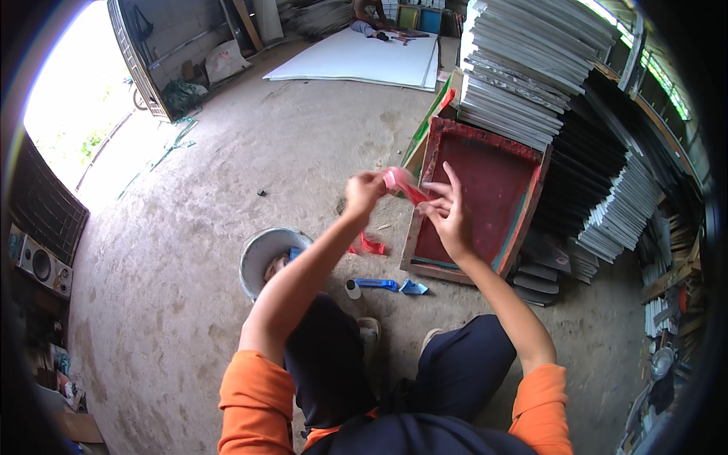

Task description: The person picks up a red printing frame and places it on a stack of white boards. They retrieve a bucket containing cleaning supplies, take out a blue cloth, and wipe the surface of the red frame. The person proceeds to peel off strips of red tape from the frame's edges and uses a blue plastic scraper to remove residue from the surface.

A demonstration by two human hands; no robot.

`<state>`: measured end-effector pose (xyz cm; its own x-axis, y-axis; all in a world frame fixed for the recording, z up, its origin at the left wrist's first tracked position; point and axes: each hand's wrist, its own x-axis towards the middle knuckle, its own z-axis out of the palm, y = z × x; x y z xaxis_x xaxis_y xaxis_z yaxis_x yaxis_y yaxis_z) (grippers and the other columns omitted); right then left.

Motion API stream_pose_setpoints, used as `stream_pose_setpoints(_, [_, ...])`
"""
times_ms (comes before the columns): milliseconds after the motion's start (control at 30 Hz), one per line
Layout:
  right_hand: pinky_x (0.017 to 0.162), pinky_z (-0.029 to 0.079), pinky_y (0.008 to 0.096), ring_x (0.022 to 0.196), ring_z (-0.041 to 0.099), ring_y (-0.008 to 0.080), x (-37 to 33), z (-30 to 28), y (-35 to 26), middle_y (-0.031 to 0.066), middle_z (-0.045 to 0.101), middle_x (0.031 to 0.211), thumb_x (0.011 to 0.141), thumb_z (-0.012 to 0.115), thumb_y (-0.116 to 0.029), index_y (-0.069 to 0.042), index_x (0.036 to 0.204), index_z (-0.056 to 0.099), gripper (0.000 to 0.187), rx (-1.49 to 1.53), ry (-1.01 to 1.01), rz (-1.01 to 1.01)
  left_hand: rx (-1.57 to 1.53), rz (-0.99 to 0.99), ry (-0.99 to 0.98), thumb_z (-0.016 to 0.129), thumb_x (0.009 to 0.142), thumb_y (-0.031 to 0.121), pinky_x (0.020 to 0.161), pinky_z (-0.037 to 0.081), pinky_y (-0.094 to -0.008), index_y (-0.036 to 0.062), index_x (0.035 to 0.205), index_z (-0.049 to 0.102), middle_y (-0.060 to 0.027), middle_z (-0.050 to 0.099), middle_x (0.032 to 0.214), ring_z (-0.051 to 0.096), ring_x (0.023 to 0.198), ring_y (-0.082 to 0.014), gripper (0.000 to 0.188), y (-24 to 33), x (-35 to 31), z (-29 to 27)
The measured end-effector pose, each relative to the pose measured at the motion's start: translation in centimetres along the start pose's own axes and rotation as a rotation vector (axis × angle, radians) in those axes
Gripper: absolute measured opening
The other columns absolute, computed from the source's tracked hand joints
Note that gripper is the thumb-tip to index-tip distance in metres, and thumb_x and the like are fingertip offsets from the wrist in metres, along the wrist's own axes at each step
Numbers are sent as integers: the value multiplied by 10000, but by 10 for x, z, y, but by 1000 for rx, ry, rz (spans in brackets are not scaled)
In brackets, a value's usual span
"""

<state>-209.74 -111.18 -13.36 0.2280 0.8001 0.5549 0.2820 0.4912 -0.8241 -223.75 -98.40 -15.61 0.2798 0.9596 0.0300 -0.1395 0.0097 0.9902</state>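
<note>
A person in orange sleeves works with a red strip held out over a concrete floor, between the knees and a red-faced frame to the right. The left hand has its fingertips closed on the strip's bunched, paler left end; motion blur hides whether that end is a roll or loose folds. The right hand is half spread, upper fingers raised, its thumb and lower fingers at the strip's other end; whether they pinch it or merely touch it, one cannot tell.

Near the left forearm stands a grey bucket, its near right side hidden by the arm and its contents mostly out of sight. Beyond the forearm lie red scraps, partly blurred. A blue cutter rests nearer, between a small bottle, hard to make out, and a crumpled blue piece.

Far right, a tall stack of pale panels runs out of view at the top. At the far end, another person, cut off by the upper edge, is beside a white sheet. Glare washes out the doorway at far left.
</note>
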Motion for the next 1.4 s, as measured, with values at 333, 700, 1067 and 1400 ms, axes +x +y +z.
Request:
stream_pose_setpoints(333, [652,532,247,776,618,157,0,-42,43,102,460,1030,765,581,59,-50,1148,467,414,-217,77,86,372,71,240,664,745,137,674,486,-259,-21,945,588,-125,656,824,626,756,-158,266,-4,5,-58])
stream_pose_setpoints(700, [688,518,251,817,602,149,13,-4,87,72,482,1006,773,598,-8,-33,988,561,219,-372,-286,150,-27,-76,88,611,755,-20,716,528,-251,-11,1032,449,-165,608,936,609,811,-179,322,-40,18,-65])
stream_pose_setpoints(1067, [671,499,287,765,583,182,27,62,205,94,484,946,741,589,10,-37,938,568,204,-363,-345,149,490,18,92,678,708,54,730,493,-276,41,902,531,-141,589,969,604,901,-200,244,-166,74,-81])
stream_pose_setpoints(1400, [795,425,396,915,509,333,-23,144,334,163,480,955,718,598,1,-9,911,499,217,-438,-392,313,1057,51,-46,608,685,67,853,390,-376,121,843,662,-79,523,1052,426,1038,-292,176,-285,72,-116])
